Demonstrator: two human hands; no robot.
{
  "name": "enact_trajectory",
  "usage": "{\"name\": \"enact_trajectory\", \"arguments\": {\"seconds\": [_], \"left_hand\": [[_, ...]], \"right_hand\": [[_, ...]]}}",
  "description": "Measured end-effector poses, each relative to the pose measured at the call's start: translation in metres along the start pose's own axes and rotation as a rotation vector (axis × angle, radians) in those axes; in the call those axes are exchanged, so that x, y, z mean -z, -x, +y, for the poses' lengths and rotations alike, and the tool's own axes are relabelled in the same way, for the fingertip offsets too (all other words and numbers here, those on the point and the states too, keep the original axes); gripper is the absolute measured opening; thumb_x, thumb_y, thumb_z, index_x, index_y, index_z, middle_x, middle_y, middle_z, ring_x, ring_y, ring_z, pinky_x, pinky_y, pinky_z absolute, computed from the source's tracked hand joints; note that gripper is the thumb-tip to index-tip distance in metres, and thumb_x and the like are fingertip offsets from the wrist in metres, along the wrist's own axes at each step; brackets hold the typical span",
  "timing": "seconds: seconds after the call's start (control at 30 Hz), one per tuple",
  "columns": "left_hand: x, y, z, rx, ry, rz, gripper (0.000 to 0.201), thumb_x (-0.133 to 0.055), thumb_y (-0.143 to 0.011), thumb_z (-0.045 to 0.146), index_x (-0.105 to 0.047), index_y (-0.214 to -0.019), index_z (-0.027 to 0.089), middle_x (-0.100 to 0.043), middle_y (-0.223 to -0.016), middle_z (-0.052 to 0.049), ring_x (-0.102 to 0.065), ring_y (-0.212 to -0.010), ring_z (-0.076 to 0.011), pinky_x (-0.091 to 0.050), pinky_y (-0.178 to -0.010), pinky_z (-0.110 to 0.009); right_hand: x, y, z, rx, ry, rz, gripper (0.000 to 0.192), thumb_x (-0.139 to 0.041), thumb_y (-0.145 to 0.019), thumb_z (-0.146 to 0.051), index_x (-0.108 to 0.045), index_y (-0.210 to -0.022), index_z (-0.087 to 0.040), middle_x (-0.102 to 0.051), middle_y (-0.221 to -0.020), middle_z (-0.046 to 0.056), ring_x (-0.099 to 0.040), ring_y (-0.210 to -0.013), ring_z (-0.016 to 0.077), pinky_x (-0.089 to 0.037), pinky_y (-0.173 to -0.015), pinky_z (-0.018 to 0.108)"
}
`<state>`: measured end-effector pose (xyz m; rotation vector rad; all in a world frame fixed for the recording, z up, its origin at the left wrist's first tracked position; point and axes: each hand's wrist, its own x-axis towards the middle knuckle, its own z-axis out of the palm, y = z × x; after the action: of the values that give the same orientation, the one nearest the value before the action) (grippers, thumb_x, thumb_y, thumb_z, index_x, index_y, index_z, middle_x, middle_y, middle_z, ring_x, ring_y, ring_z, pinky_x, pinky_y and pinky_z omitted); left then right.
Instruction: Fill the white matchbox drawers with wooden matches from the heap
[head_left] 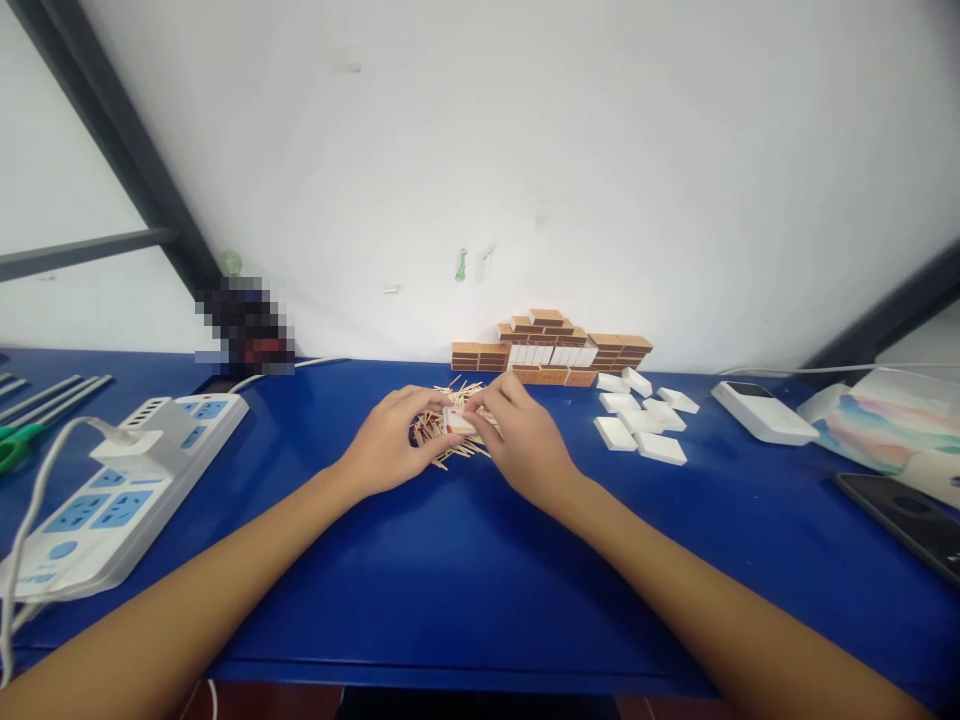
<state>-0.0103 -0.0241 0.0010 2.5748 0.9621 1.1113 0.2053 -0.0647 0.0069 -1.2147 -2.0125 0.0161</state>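
Out on the blue bench point(450, 570), I take the match pile point(429, 428) as my mark, a loose tangle of pale sticks, some with dark red heads, and both of the person's hands are working right over it. The left hand point(394, 440) comes in at the left of the pile, half curled, thumb along the near side and fingers on the far side of a small white tray point(456, 421) that it holds above the sticks; a touch of red shows in the tray. The right hand point(525, 440) leans in from the right of the pile, its fingertips bunched in a close pinch at the tray's right end, and I cannot tell whether a match sits between them. Behind the pile and a little to its right, brown matchboxes point(551, 375) are built up in a stepped stack against the white wall point(525, 130), with a row of white faces in its middle. Right of the pile lies a scatter of small white boxes point(615, 434), and farther right of it a white device point(769, 415) with a dark panel and a dark phone point(907, 515). Well to the left of the pile stretches a white power strip point(112, 510) with blue sockets.
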Motion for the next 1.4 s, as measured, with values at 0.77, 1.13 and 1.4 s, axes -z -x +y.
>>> {"name": "enact_trajectory", "arguments": {"seconds": [0.77, 1.13, 1.4], "left_hand": [[0.005, -0.004, -0.018, 0.149, -0.048, 0.113, 0.026, -0.076, -0.090, 0.035, -0.065, -0.110, 0.023, -0.072, -0.109, -0.005, -0.070, -0.102, -0.0235, -0.055, -0.093, -0.042], [0.005, -0.005, -0.017, 0.188, 0.063, 0.098, 0.028, -0.077, -0.089, 0.037, -0.066, -0.112, 0.023, -0.074, -0.113, -0.006, -0.072, -0.104, -0.0243, -0.057, -0.095, -0.044], [0.007, -0.005, -0.022, 0.152, 0.143, 0.046, 0.037, -0.079, -0.089, 0.031, -0.067, -0.123, 0.028, -0.073, -0.123, -0.006, -0.071, -0.112, -0.0244, -0.056, -0.101, -0.047]], "right_hand": [[0.023, 0.000, 0.014, -0.090, 0.314, -0.609, 0.012, -0.058, -0.101, -0.022, -0.066, -0.092, -0.018, -0.070, -0.104, 0.011, -0.068, -0.083, 0.0222, -0.039, -0.063, 0.031], [0.029, 0.000, 0.035, -0.072, 0.110, -0.596, 0.016, -0.062, -0.097, -0.017, -0.063, -0.081, -0.021, -0.067, -0.090, 0.006, -0.062, -0.073, 0.0179, -0.043, -0.064, 0.029], [0.056, -0.016, 0.050, -0.193, 0.186, -0.344, 0.015, -0.055, -0.097, -0.017, -0.059, -0.083, -0.020, -0.070, -0.083, 0.007, -0.061, -0.071, 0.0199, -0.039, -0.063, 0.030]]}}
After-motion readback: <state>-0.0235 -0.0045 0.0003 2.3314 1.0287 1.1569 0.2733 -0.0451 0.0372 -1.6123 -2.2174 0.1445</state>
